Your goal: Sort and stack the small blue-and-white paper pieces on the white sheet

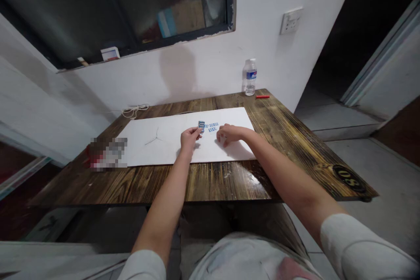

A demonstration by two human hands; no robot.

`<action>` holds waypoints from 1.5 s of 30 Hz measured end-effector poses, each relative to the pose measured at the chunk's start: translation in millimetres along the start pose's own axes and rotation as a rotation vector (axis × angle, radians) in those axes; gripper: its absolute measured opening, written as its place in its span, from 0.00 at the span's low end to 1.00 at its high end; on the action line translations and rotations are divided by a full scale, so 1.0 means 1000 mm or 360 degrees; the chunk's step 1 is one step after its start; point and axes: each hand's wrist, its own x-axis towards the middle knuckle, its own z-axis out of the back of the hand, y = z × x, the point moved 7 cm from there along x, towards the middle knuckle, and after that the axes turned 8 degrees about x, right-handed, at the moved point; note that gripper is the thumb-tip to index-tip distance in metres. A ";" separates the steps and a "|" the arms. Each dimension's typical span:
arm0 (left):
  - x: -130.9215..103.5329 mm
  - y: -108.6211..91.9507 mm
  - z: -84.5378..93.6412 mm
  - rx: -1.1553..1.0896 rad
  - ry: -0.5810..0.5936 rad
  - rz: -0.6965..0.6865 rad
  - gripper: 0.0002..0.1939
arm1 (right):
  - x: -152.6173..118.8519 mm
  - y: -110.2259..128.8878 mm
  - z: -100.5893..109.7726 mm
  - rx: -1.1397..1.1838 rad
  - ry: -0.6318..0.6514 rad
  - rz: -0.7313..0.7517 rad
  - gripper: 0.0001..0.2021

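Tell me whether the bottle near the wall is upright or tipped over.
Upright: the bottle stands on its base on the wooden table, with its neck end pointing up.

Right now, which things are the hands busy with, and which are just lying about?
Seemingly in use:
blue piece, in left hand
blue shapes, beside right hand
white board underneath

Seemingly just lying about:
bottle
red stick
white cord
white box

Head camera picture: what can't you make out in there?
In the head view:
Markings on the small blue-and-white flat piece in the left hand: too small to read.
Whether the right hand holds anything: its curled fingers hide it.
What lies at the left end of the white rectangular board: pixelation covers it.
Inside the dark doorway: too little light.
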 end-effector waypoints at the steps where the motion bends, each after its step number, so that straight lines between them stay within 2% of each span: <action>1: 0.000 0.000 0.000 -0.0004 -0.0002 0.0001 0.18 | -0.001 0.001 0.000 -0.0017 0.0022 -0.0004 0.18; 9: 0.000 0.000 -0.001 -0.0007 -0.0003 0.0009 0.16 | -0.002 0.006 -0.002 -0.0073 0.0138 -0.0028 0.16; 24: -0.001 -0.001 -0.001 0.0012 -0.0002 0.0019 0.18 | 0.002 0.005 -0.001 0.0174 0.0042 0.0028 0.13; 29: -0.001 -0.001 0.001 0.0023 -0.0026 0.0015 0.19 | 0.004 0.014 0.010 0.0470 -0.0193 0.0304 0.10; 33: -0.001 -0.002 0.002 0.0006 -0.0026 0.0001 0.20 | 0.001 0.023 0.024 0.0691 -0.0570 0.0632 0.03; 35: 0.000 -0.002 0.002 -0.0010 -0.0020 -0.0007 0.21 | -0.001 0.024 0.029 0.0783 -0.0732 0.0707 0.02; 41: 0.002 0.001 0.002 -0.0026 -0.0011 -0.0003 0.21 | 0.002 0.018 0.029 0.1087 -0.0801 0.0700 0.10; 45: 0.001 0.000 0.003 -0.0021 -0.0016 -0.0009 0.20 | -0.001 0.018 0.033 0.1161 -0.0844 0.0663 0.12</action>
